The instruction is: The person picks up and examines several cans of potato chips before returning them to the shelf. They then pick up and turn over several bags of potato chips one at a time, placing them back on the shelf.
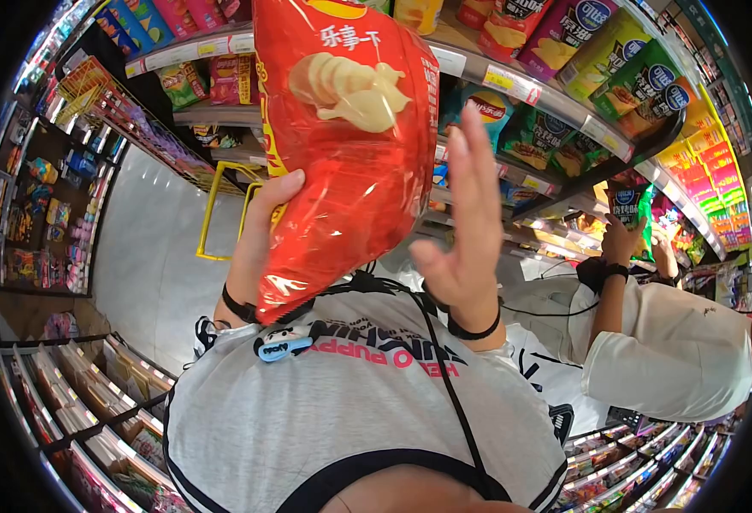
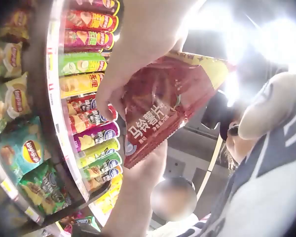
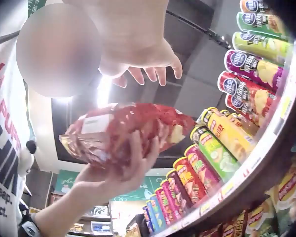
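A shiny red bag of potato chips point(image 1: 342, 162) is held up in front of the chest. My left hand point(image 1: 265, 209) grips its left edge, thumb on the front. In the right wrist view, the left hand's fingers point(image 3: 136, 153) spread over the bag point(image 3: 123, 133) from below. My right hand point(image 1: 470, 227) is raised at the bag's right side, fingers straight and holding nothing. The right wrist view shows a gap between the right hand point(image 3: 138, 49) and the bag. In the left wrist view, the left hand point(image 2: 138, 44) covers part of the bag point(image 2: 163, 103).
Shelves hold rows of chip canisters point(image 1: 581, 38) and chip bags point(image 1: 538, 141) behind the bag. At right, another person point(image 1: 675, 342) holds a green package point(image 1: 639, 218). A yellow-handled cart point(image 1: 213, 214) stands on the left, and racks of goods point(image 1: 94, 419) line the lower left.
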The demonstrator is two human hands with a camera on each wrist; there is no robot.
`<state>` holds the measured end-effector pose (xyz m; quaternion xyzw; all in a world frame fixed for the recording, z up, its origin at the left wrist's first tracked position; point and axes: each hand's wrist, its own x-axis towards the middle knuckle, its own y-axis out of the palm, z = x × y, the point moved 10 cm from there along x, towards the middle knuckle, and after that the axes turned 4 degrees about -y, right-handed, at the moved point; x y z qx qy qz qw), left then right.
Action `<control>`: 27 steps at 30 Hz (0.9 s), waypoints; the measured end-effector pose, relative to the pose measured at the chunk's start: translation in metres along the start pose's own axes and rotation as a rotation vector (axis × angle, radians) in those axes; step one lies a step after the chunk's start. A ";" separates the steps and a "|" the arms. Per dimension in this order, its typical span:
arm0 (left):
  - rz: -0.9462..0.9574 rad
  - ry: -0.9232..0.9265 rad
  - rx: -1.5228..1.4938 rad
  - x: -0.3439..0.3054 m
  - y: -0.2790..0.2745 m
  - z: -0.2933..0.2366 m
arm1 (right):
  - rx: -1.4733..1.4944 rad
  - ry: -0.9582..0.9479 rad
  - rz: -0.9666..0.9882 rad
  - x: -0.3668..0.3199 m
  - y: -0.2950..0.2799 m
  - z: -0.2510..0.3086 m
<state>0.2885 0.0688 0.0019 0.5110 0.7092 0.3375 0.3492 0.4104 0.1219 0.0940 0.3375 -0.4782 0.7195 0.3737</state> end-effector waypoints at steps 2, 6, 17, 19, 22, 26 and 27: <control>0.013 -0.014 0.039 -0.001 0.013 0.003 | 0.048 -0.003 0.030 -0.001 0.014 0.004; 0.129 0.022 0.227 0.011 0.008 0.002 | 0.207 0.043 -0.029 -0.005 0.025 -0.004; 0.209 0.069 0.319 -0.001 0.009 0.007 | 0.254 -0.016 -0.064 -0.007 0.031 0.000; 0.216 0.117 0.338 -0.002 0.007 0.005 | 0.284 0.009 -0.071 -0.008 0.033 0.001; 0.223 0.183 0.343 -0.004 0.008 0.002 | 0.252 -0.045 -0.087 -0.007 0.034 0.005; 0.205 0.198 0.332 -0.006 0.015 -0.002 | 0.194 -0.100 -0.094 -0.007 0.034 0.012; 0.189 0.198 0.319 -0.007 0.014 -0.002 | 0.194 -0.098 -0.093 -0.008 0.034 0.012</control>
